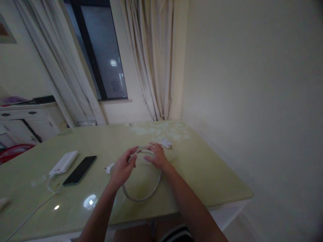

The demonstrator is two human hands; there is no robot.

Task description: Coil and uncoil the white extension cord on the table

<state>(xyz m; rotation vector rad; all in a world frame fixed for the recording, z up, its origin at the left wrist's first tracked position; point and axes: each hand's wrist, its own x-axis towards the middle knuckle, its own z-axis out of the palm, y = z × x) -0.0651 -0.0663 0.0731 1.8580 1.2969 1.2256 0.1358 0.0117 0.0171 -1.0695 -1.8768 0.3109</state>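
Observation:
A white extension cord (143,200) lies in a loop on the table, its lower curve resting in front of my hands. My left hand (124,167) is closed round the left side of the coiled cable. On the far right part of the coil, my right hand (157,156) has its fingers curled over the cable, thumb pointing inward. Just left of my left hand is the white plug (109,168), its pins facing left. The small white socket end (166,143) rests beyond my right hand, joined to the cord. My fingers partly hide the coil's upper strands.
To the left lie a black phone (80,170) and a white power strip (64,163) with a thin white cable (32,213) running to the front left. The greenish table (202,174) meets the wall on the right. A red chair (16,152) stands at far left.

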